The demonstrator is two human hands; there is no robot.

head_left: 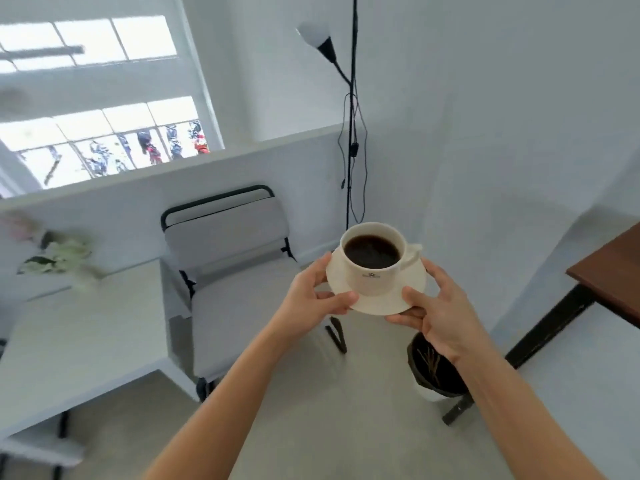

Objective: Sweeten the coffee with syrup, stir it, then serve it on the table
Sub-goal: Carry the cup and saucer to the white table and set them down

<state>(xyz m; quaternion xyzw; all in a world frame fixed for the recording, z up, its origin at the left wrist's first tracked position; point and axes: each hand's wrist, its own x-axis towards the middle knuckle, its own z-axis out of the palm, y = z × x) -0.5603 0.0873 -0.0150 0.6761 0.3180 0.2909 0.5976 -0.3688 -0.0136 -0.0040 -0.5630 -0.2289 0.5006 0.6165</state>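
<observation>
Holding a saucer (377,299) with both hands, you have it up in the air in front of you, above the floor. Your left hand (311,292) grips the left edge of the saucer, with the thumb on top of the rim and the fingers curled under it. Your right hand (440,313) grips the right edge the same way, thumb on top and fingers underneath. Both hands are closed snugly on the saucer.

A white cup (374,261) stands upright in the middle of the saucer. It is nearly full of dark coffee (371,251). The cup's handle points to the right and away from you. There is a small dark mark on the side of the cup facing you, too small to read.

Below and behind the cup is a grey chair (228,271) with a black frame. A white table (79,334) is on your left, with some blurry flowers (59,254) at its far end. A brown table (613,271) with black legs is at the right edge. A bin (433,372) with a dark inside sits on the floor under your right wrist. A black floor lamp (351,98) stands in the corner by the white wall.
</observation>
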